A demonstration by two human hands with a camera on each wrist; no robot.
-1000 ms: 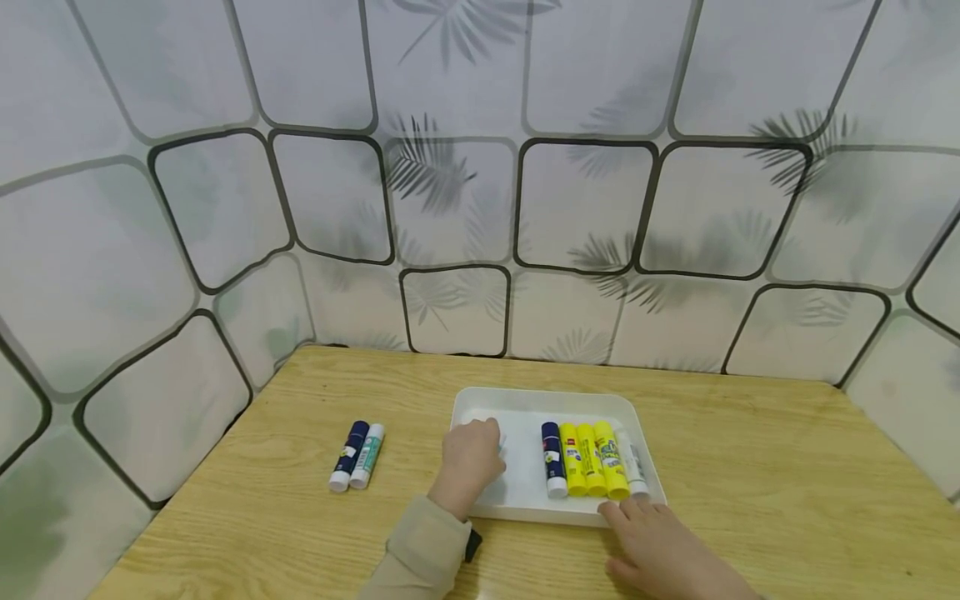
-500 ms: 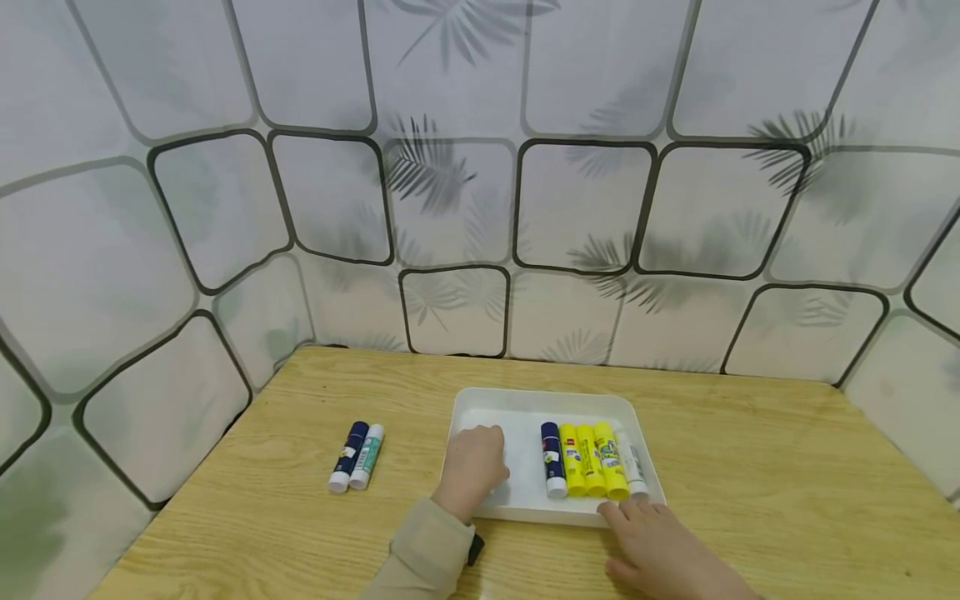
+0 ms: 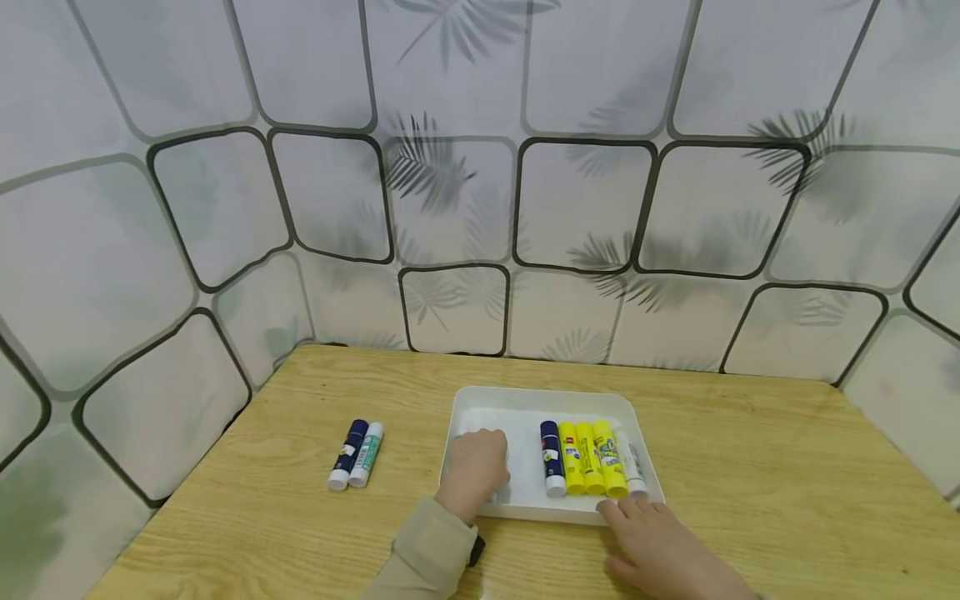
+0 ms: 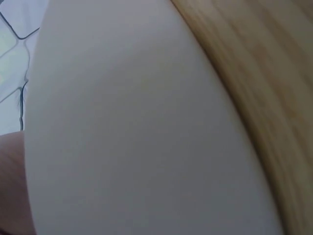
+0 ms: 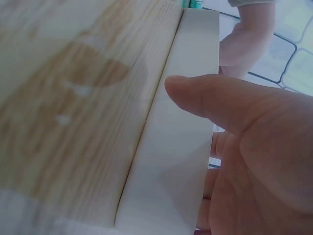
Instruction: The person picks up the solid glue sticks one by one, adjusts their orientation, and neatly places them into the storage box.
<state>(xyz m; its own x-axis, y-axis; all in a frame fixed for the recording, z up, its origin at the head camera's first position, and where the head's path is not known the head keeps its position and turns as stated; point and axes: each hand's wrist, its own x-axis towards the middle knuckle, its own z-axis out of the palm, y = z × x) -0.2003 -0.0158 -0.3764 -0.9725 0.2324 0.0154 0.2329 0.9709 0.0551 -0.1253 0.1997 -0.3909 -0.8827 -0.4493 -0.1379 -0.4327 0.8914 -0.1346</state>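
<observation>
My left hand (image 3: 476, 471) reaches into the left part of a white tray (image 3: 540, 398), fingers curled down around a glue stick that the hand mostly hides; only a pale end shows below it. My right hand (image 3: 652, 533) grips the tray's near right rim. In the right wrist view its thumb (image 5: 190, 93) lies along the outer wall, the fingers over the inner side. In the tray's right half lies a row: a navy glue stick (image 3: 552, 458), several yellow glue sticks (image 3: 590, 458) and a white glue stick (image 3: 632, 462).
A navy glue stick with a white cap (image 3: 348, 454) and a teal-and-white glue stick (image 3: 367, 454) lie side by side on the wooden table (image 3: 262, 517), left of the tray. A patterned curtain (image 3: 465, 200) hangs behind the table.
My left hand has moved slightly down and to the right inside the tray, fingers still curled. The right hand and the row of glue sticks have stayed put.
</observation>
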